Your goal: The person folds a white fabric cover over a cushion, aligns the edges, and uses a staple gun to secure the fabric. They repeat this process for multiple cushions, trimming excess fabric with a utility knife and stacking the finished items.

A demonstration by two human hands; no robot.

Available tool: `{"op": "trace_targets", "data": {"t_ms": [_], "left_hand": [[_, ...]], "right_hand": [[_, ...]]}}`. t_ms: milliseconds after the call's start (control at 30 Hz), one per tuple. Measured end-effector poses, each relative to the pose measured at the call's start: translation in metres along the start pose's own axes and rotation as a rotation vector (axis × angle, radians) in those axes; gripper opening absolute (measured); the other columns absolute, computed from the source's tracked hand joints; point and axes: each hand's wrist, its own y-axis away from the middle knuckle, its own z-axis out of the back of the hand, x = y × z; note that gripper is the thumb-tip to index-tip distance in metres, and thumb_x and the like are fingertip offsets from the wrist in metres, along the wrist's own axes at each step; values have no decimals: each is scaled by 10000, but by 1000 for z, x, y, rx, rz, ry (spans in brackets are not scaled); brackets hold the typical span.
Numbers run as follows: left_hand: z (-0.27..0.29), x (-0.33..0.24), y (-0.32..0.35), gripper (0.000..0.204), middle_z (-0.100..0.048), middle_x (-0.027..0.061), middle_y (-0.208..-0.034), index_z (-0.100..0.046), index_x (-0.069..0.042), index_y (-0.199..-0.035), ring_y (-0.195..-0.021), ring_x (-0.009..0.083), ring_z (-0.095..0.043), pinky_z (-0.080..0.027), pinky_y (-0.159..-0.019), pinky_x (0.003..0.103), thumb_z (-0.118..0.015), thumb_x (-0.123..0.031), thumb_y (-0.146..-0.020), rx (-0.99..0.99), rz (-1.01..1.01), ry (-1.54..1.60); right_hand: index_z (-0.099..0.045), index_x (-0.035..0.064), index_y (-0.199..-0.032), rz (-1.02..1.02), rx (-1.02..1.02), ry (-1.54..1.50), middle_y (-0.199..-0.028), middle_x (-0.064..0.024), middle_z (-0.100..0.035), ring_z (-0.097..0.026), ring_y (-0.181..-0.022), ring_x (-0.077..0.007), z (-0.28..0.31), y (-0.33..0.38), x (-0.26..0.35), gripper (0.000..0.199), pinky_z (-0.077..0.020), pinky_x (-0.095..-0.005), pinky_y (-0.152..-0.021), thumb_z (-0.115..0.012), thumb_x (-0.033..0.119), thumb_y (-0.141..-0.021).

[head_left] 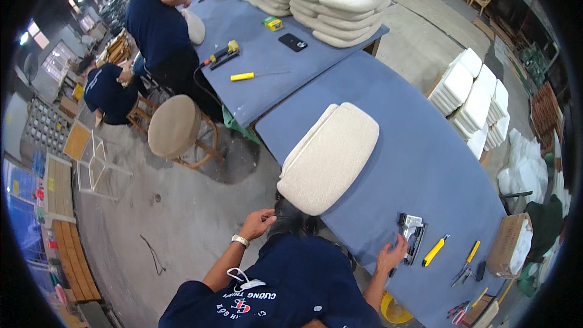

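Note:
A padded cream fabric cushion panel (pixel 331 158) lies at a slant on the blue table in front of me, with another layer showing along its left edge. My left hand (pixel 258 223) hangs off the table's edge, just short of the panel's near corner. Its fingers are loosely bent and apart, with nothing in them. Beside a silver and black staple gun (pixel 412 231) is my right hand (pixel 392 254), fingers spread at the tool's left side. Whether the fingertips touch the tool is hard to tell.
Right of the staple gun lie a yellow utility knife (pixel 435 250), pliers (pixel 463 274) and a cardboard box (pixel 510 246). Cushion stacks (pixel 340 6) stand on the far table, near a phone (pixel 293 42) and a yellow-handled awl (pixel 243 76). A round stool (pixel 176 127) and two co-workers (pixel 159 18) are left.

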Motion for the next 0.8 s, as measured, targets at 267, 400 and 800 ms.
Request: {"op": "trace_targets", "data": {"t_ms": [267, 400, 800], "left_hand": [[-14, -55, -122, 767, -709, 173, -1213, -504, -16, -1461, -1036, 286, -728, -600, -806, 397, -613, -594, -969, -11, 341, 256], [-30, -77, -140, 817, -757, 162, -1017, -624, -7, -1341, -783, 259, -764, -625, -571, 377, -628, -698, -906, 115, 263, 306], [-92, -202, -167, 684, -741, 133, -790, -735, -18, -1190, -628, 222, -716, -594, -571, 393, -739, -622, -869, 331, 16, 97]], "right_hand": [[-476, 100, -1486, -344, 217, 192, -1341, -227, -571, -538, -1248, -428, 2, -41, -37, 756, -414, -518, -1036, -792, 113, -800], [-414, 104, -1540, -369, 140, 320, -1388, -207, -564, -571, -1220, -423, 7, -36, -108, 765, -495, -488, -960, -769, 218, -872], [-440, 134, -1553, -514, -116, 723, -1335, -219, -585, -609, -1134, -404, -6, -59, -142, 656, -483, -558, -912, -538, 478, -1003]]}}
